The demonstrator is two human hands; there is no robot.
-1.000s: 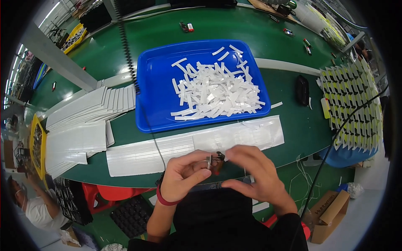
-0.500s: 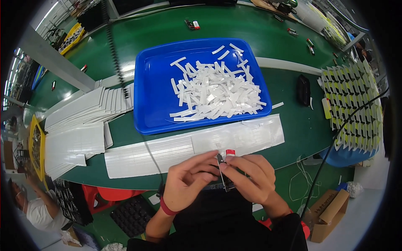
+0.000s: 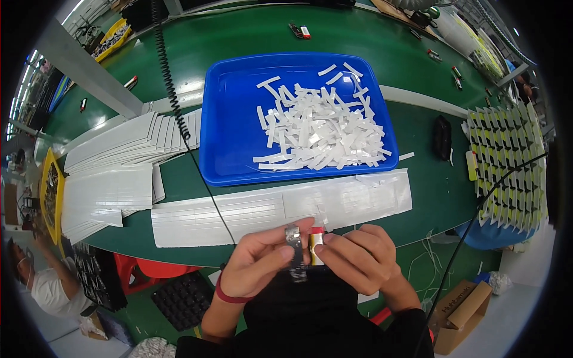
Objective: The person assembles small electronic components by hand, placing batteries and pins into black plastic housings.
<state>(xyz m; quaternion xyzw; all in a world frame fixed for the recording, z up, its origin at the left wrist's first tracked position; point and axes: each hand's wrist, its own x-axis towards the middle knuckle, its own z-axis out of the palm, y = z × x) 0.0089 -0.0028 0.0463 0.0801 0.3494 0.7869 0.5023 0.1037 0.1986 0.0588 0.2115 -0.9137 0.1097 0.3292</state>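
Between thumb and fingers, my left hand grips a narrow dark circuit board, its component side showing. Close beside it, my right hand pinches a small battery with a red end and a pale yellowish body. Whether a wire joins board and battery cannot be seen. Both hands are at the near table edge, just in front of long white sheets of adhesive strips. Past the sheets stands a blue tray with a heap of short white strips in its right part.
Stacked white sheets lie at left. A coiled black cord hangs over the table. To the right are a black case-like object and a rack of yellow-green pieces. A green belt behind carries several battery pieces. Another person sits at far left.
The board has turned from edge-on to face-up in my left hand. My right hand has tilted the battery so its body shows beside the board. The whole view has shifted slightly.
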